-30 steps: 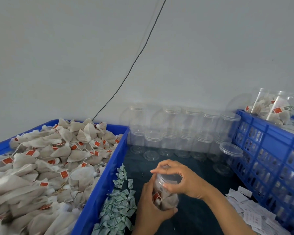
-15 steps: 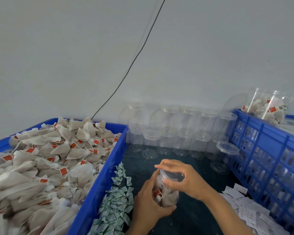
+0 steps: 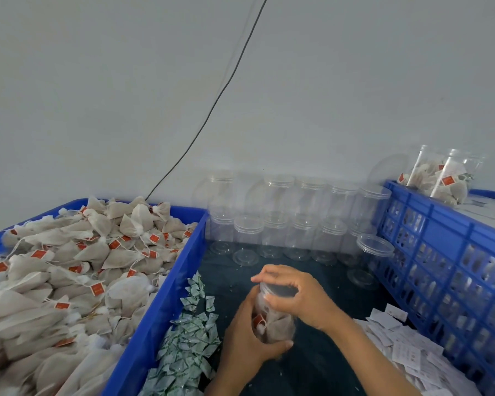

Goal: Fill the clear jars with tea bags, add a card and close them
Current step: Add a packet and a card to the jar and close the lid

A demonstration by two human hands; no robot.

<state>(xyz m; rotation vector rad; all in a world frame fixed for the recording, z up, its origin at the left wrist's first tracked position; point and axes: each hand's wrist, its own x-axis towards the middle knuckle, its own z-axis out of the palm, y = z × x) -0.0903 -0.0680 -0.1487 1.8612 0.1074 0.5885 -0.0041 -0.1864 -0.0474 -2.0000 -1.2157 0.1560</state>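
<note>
Jar (image 3: 275, 318) still gripped by left hand (image 3: 249, 338), right hand (image 3: 297, 298) still clasping lid (image 3: 277, 290), fingers shifted round.

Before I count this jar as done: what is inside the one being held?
Tea bags with a red tag show through the jar. Whether a card is inside cannot be seen: the left hand and right hand cover much of it.

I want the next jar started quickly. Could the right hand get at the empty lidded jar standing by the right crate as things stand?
Probably not yet: the right hand grips the lid of the filled jar. Once freed, nothing lies between it and the empty jar.
</note>
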